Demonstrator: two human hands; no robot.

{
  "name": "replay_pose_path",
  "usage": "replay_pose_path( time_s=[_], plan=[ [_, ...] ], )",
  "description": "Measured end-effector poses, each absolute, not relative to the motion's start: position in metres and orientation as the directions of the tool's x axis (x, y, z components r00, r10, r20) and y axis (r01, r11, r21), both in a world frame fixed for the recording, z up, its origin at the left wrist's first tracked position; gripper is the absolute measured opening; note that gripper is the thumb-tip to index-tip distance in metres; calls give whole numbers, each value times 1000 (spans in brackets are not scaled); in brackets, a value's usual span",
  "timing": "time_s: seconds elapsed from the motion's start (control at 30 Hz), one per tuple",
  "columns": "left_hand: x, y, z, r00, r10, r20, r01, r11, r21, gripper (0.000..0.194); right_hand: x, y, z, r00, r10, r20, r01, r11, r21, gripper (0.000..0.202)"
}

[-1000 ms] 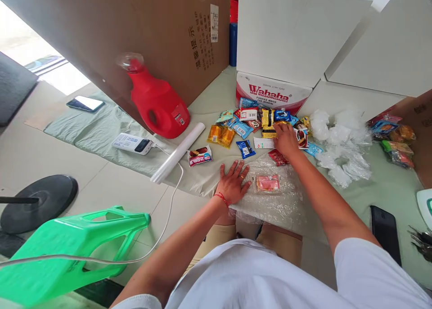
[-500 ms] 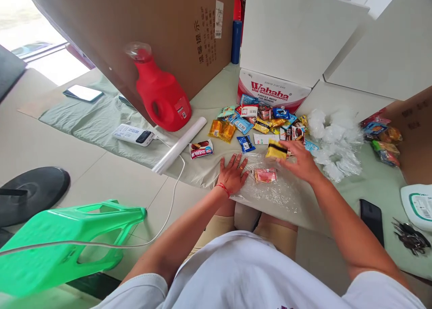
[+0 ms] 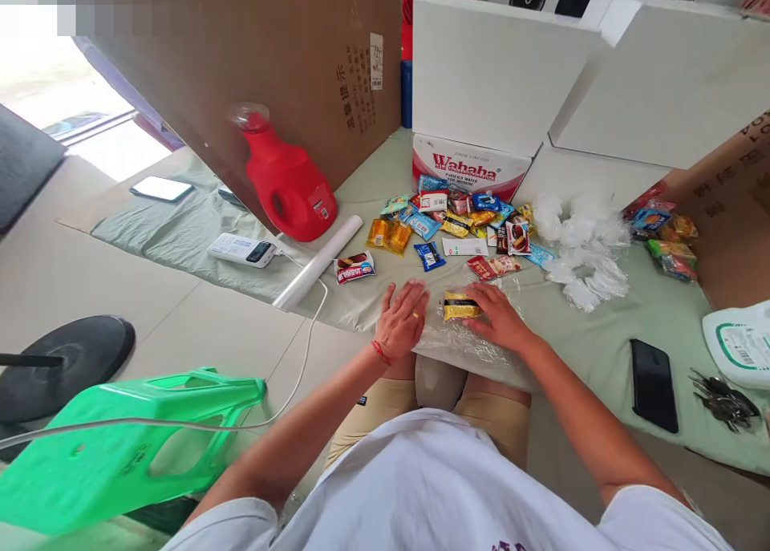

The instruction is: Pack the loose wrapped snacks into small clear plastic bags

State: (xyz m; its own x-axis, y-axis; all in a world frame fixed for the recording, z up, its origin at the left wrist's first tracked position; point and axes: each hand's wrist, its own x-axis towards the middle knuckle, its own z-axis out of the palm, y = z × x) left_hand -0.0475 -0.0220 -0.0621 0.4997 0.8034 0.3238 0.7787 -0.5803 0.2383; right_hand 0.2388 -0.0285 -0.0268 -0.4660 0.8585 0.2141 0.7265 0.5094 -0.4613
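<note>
A yellow snack packet (image 3: 460,306) with a dark band lies on a sheet of clear plastic film (image 3: 442,341) at the table's front edge. Around the packet's right end are the thumb and fingers of my right hand (image 3: 500,318). My left hand (image 3: 402,320) is just left of the packet, fingers stretched out over the film's left side and holding nothing. The pink packet seen before is hidden, apparently under the yellow one. Behind the hands lie a red packet (image 3: 493,268), a small blue packet (image 3: 429,256) and a white packet (image 3: 465,247).
A pile of snack packets (image 3: 457,224) lies before a Wahaha carton (image 3: 472,168). Crumpled clear plastic (image 3: 586,250) sits to its right. Leftward are a film roll (image 3: 318,262), red jug (image 3: 292,182) and power bank (image 3: 242,249); rightward, a black phone (image 3: 654,385) and keys (image 3: 725,399).
My right hand has brought the yellow packet down and left onto the film, over where the pink packet lay. My left hand has lifted a little and shifted left. The view has tilted slightly.
</note>
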Motion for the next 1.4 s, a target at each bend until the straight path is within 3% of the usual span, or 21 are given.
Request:
replay_pose_path(
  time_s=[0.1, 0.17, 0.3, 0.43, 0.57, 0.67, 0.73, 0.8, 0.87, 0.93, 1.0, 1.1, 1.2, 1.27, 1.33, 1.4],
  plan=[
    [-57, -36, -63, 744, 616, 261, 580, -788, 206, 54, 253, -62, -16, -417, 873, 254, 713, 487, -505, 41],
    [-62, -39, -65, 783, 579, 226, 537, -814, 222, 56, 265, -87, -19, -433, 872, 228, 693, 485, -534, 35],
    [-71, -41, -64, 622, 698, 355, 642, -714, 278, 48, 283, -132, -39, -439, 886, 151, 718, 446, -534, 40],
    [-66, -51, -48, 514, 705, 489, 634, -696, 337, 37, 289, -141, -47, -308, 925, 222, 764, 379, -522, 34],
    [-24, -58, -17, 410, 790, 455, 706, -591, 390, 42, 288, -99, -30, -102, 932, 348, 875, 250, -414, 46],
    [17, -51, 3, 358, 845, 397, 756, -512, 407, 53, 282, -50, -15, -124, 917, 378, 937, 234, -259, 62],
    [36, -45, 9, 516, 770, 375, 693, -633, 346, 53, 275, -19, -9, -242, 909, 339, 931, 316, -185, 67],
    [43, -42, 6, 745, 583, 325, 505, -811, 295, 50, 267, 4, -10, -362, 891, 275, 894, 415, -168, 65],
    [38, -43, -2, 853, 450, 266, 370, -879, 301, 49, 262, 21, -14, -445, 866, 227, 848, 489, -205, 51],
    [24, -46, -11, 833, 511, 214, 436, -843, 315, 51, 259, 32, -18, -490, 847, 205, 801, 531, -277, 33],
    [6, -49, -20, 739, 654, 164, 595, -747, 296, 54, 258, 38, -21, -511, 834, 209, 752, 552, -360, 25],
    [-16, -51, -27, 536, 835, 126, 793, -549, 263, 60, 257, 41, -21, -493, 838, 235, 704, 542, -458, 30],
    [-18, -53, -23, 300, 932, 201, 890, -350, 294, 51, 253, 40, -19, -440, 873, 213, 699, 481, -529, 33],
    [-7, -56, -16, 223, 934, 279, 889, -312, 334, 42, 249, 39, -17, -405, 897, 176, 697, 428, -575, 34],
    [11, -58, -9, 364, 869, 335, 821, -469, 326, 42, 244, 39, -15, -372, 919, 127, 696, 367, -617, 36],
    [30, -58, -4, 645, 687, 335, 636, -726, 264, 44, 241, 41, -12, -345, 936, 72, 700, 307, -645, 39]
  ],
)
